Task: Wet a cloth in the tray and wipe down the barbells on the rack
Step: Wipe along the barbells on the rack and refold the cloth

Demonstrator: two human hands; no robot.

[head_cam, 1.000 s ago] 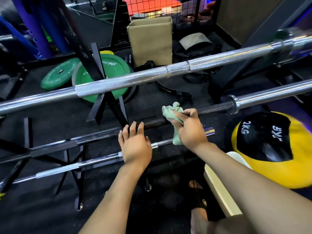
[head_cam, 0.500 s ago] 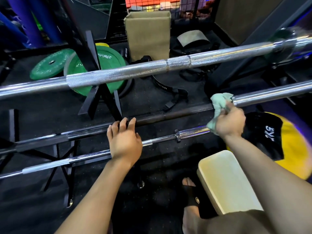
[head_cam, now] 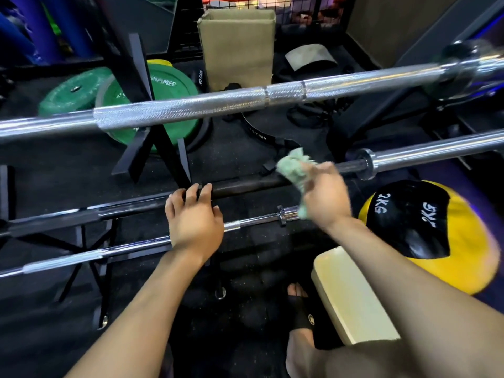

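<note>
Three barbells lie across the black rack: a thick knurled chrome barbell (head_cam: 218,105) on top, a dark barbell (head_cam: 245,186) with a chrome sleeve (head_cam: 436,151) in the middle, and a thin chrome bar (head_cam: 109,252) lowest. My right hand (head_cam: 324,199) grips a crumpled green cloth (head_cam: 293,167) against the dark barbell, just left of its collar. The cloth's lower end hangs to the thin bar. My left hand (head_cam: 193,221) rests flat on the thin bar, fingertips touching the dark barbell. No tray is in view.
A yellow and black 2KG medicine ball (head_cam: 436,241) sits at the right. A cream padded bench (head_cam: 351,296) is near my sandalled foot (head_cam: 300,309). Green weight plates (head_cam: 169,88) and a cardboard box (head_cam: 237,45) lie behind the rack.
My right hand slid the cloth right along the dark barbell to its collar, then came back left. The left hand stayed on the thin bar.
</note>
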